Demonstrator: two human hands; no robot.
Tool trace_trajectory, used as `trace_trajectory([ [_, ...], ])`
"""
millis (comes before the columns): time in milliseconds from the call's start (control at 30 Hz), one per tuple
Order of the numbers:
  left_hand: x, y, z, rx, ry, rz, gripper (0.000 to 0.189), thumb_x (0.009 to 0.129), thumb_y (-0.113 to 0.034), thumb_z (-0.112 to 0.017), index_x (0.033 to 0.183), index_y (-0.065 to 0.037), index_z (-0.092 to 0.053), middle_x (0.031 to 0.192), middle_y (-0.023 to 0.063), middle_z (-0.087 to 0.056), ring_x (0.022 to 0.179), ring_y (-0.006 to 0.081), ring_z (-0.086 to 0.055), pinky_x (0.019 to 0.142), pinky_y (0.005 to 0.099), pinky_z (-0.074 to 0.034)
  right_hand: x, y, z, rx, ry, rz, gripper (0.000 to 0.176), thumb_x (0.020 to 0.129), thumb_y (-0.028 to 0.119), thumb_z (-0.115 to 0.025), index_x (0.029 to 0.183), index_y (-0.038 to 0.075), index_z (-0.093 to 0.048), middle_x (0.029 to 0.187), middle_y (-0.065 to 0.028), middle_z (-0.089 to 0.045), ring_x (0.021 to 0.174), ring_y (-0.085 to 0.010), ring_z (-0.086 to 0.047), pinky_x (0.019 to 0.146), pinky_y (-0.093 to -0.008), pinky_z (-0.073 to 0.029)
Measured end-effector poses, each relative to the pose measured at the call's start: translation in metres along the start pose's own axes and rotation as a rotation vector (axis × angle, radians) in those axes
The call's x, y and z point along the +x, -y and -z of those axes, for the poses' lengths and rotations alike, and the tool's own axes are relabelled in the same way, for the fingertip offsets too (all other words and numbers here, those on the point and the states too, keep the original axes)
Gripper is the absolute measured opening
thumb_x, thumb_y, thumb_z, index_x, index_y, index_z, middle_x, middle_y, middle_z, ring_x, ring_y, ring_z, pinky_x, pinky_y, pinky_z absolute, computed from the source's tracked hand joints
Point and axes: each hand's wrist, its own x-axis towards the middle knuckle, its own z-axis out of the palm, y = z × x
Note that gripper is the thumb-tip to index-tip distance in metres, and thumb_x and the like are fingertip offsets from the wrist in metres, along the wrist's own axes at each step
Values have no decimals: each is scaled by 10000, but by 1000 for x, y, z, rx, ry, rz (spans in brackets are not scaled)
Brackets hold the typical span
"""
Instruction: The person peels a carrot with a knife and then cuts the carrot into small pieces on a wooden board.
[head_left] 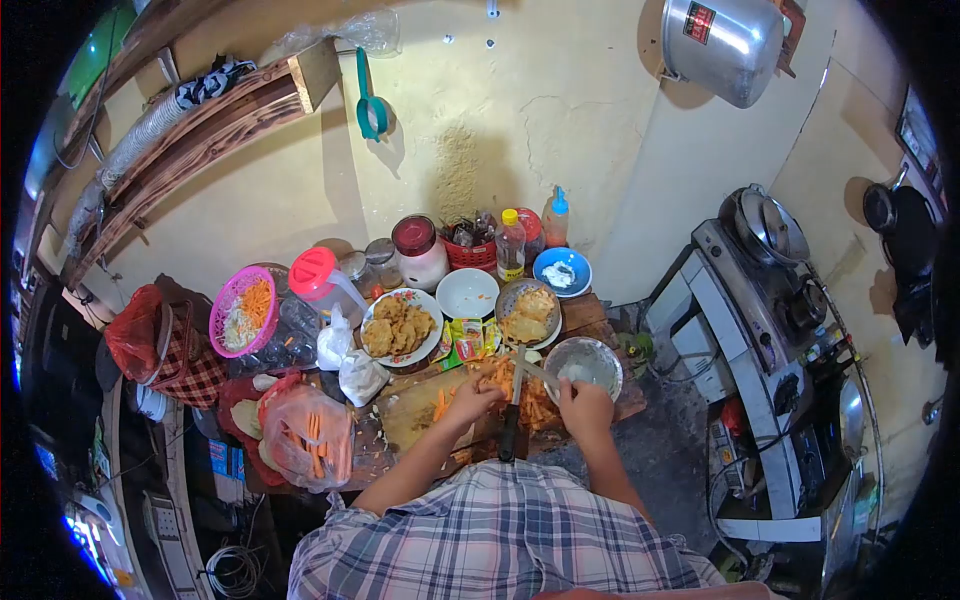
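My left hand (474,398) reaches over the wooden board (405,425), fingers drawn together beside orange carrot pieces (497,376). What lies in those fingers is too small to make out. In my right hand (586,408) is a narrow, flat, greyish tool (540,374), its far end slanting up and left. A knife (510,428) with a black handle lies between my hands, blade away from me. Carrot peelings (540,408) are heaped to its right. Just beyond my right hand stands a metal bowl (590,362) with whitish contents.
Behind the board are a plate of fried pieces (398,328), a white bowl (467,294), a strainer (528,313) and a blue bowl (563,272). A bag of carrots (308,440) and a pink colander (243,310) sit left. A stove (735,270) stands right.
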Motion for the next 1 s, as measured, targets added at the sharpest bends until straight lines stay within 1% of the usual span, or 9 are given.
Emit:
trace_trajectory([
  [33, -1, -8, 0, -339, 107, 139, 529, 837, -72, -605, 1328, -20, -414, 870, 65, -637, 794, 163, -629, 684, 255, -518, -1, 1, 3, 0, 1, -3, 339, 846, 303, -548, 723, 16, -679, 626, -201, -598, 606, -374, -597, 588, -451, -464],
  [67, -7, -13, -3, -445, 62, 193, 362, 866, -52, -582, 1216, -6, -506, 978, 81, -618, 876, 173, -618, 737, 244, -523, -2, 3, 6, 120, -43, 28, 346, 825, 310, -581, 663, 18, -668, 580, -185, -581, 547, -355, -579, 552, -438, -457],
  [133, -9, -12, 1, -590, 136, 233, 330, 868, -61, -588, 1187, -8, -520, 986, 90, -612, 878, 175, -613, 754, 257, -530, -3, 4, 7, 239, -87, 59, 363, 804, 317, -614, 602, 19, -657, 534, -170, -564, 488, -336, -560, 515, -425, -450],
  [200, -14, -14, 1, -736, 209, 271, 298, 871, -70, -594, 1157, -11, -534, 994, 98, -606, 881, 176, -609, 770, 269, -537, -3, 4, 6, 291, -293, 441, 307, 796, 229, -628, 568, 24, -632, 491, -163, -509, 454, -334, -530, 466, -403, -411],
  [267, -26, -20, -2, -803, 261, 259, 255, 875, -108, -603, 1108, -17, -555, 983, 89, -609, 853, 177, -610, 799, 285, -541, -4, 5, 9, 283, -281, 471, 296, 777, 215, -638, 550, 25, -618, 485, -156, -505, 447, -325, -526, 462, -402, -409],
  [600, -53, -47, -17, -599, 244, 101, 207, 894, -154, -591, 1069, -43, -589, 926, 45, -627, 807, 141, -615, 747, 251, -524, 1, 10, 8, 286, -291, 568, 252, 716, 176, -632, 509, 47, -569, 484, -124, -503, 454, -300, -506, 488, -401, -383],
  [800, -51, -45, -19, -542, 229, 73, 242, 903, -152, -573, 1116, -37, -585, 1011, 61, -632, 871, 152, -626, 796, 264, -520, 5, 13, 0, 303, -357, 637, 314, 696, 196, -631, 451, 65, -485, 439, -100, -448, 428, -283, -486, 461, -389, -370],
  [867, -53, -47, -23, -612, 318, 59, 241, 915, -144, -547, 1125, -31, -583, 1034, 68, -630, 904, 157, -625, 813, 269, -522, 4, 16, 3, 308, -344, 631, 312, 694, 194, -630, 451, 64, -483, 440, -99, -448, 428, -282, -485, 459, -390, -366],
  [1000, -52, -43, -20, -586, 317, 37, 240, 925, -144, -525, 1130, -32, -578, 1031, 70, -630, 911, 158, -620, 815, 274, -525, 6, 13, 3, 308, -359, 616, 296, 688, 187, -630, 458, 59, -494, 447, -103, -454, 426, -279, -483, 457, -392, -361],
])
